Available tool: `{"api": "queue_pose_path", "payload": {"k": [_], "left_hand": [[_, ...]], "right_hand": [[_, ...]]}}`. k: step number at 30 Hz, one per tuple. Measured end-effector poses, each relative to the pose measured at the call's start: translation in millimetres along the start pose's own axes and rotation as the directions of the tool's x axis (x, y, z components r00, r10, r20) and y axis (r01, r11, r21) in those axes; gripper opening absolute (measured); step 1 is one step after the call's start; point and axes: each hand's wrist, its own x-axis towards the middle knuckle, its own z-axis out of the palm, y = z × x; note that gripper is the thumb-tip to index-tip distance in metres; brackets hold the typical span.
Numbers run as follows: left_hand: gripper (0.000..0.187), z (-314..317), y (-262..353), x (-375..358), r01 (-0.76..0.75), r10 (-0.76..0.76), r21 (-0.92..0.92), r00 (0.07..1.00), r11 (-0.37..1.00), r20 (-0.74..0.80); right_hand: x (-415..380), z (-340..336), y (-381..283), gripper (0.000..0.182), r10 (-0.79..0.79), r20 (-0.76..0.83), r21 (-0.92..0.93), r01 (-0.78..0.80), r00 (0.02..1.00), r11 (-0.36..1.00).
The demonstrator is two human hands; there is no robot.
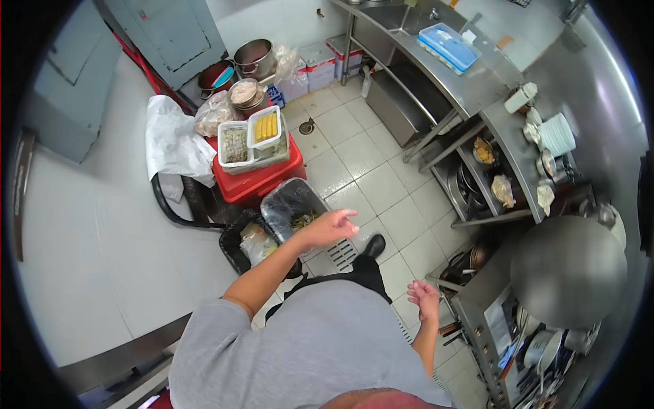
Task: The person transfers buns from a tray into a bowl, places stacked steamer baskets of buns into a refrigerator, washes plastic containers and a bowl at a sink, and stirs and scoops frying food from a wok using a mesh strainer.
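Observation:
My left hand point(332, 227) is stretched out with its fingers apart and nothing in it, hovering just right of a grey bin point(291, 202) lined with plastic that holds some green scraps. My right hand point(425, 298) is lower and nearer my body, fingers loosely spread and holding nothing, close to the edge of a steel counter point(477, 300). A black bin point(246, 244) with bagged waste stands to the left of the grey one. My black shoe point(373, 245) rests on the tiled floor beside a floor drain grate point(343, 254).
A red crate point(262, 179) carries white tubs of food, one with yellow pieces point(265, 127). Pots and bagged goods stand behind it. Steel shelves point(490, 170) with dishes, stacked plates point(557, 133) and a blue-lidded box point(447, 46) run along the right. A white wall is on the left.

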Motion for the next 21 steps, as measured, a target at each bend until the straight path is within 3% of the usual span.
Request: {"api": "queue_pose_path", "payload": {"k": [1,2,5,8,13,17,19,21], "left_hand": [[0.058,-8.6,9.6,28.3,-0.009,0.009,-0.007,0.999,1.0,-0.036],[0.058,-19.1,20.7,49.5,0.133,-0.133,-0.004,0.99,0.991,-0.051],[0.057,-29.0,22.4,105.5,0.197,-0.238,-0.216,0.954,0.956,-0.184],[0.062,-39.9,62.8,157.4,0.141,-0.231,-0.318,0.936,0.938,-0.267],[0.061,-93.9,76.4,238.7,0.142,-0.311,-0.396,0.859,0.907,-0.406],[0.059,-150.2,73.7,312.2,0.109,-0.308,-0.472,0.877,0.875,-0.369],[0.059,-187.6,69.6,353.6,0.096,-0.3,-0.489,0.884,0.867,-0.358],[0.057,-238.0,89.6,404.6,0.089,-0.234,-0.374,0.902,0.923,-0.363]], "right_hand": [[34.0,-8.5,-18.9,0.036,-0.002,0.027,-0.022,0.002,1.0,1.0],[69.0,-17.1,-40.1,0.037,-0.003,0.055,-0.044,0.005,0.999,0.999],[171.5,-35.1,-137.4,0.033,-0.061,0.083,-0.129,0.072,0.995,0.989],[280.3,-40.1,-275.8,0.032,-0.221,0.121,-0.242,0.244,0.968,0.939],[415.3,2.3,-477.3,0.038,-0.425,0.137,-0.21,0.445,0.895,0.87],[511.2,16.2,-581.7,0.06,-0.435,-0.035,-0.189,0.422,0.9,0.887],[560.9,20.5,-625.1,0.06,-0.435,-0.12,-0.228,0.402,0.892,0.887],[612.9,23.8,-674.0,0.057,-0.43,-0.175,-0.267,0.378,0.886,0.887]]}}
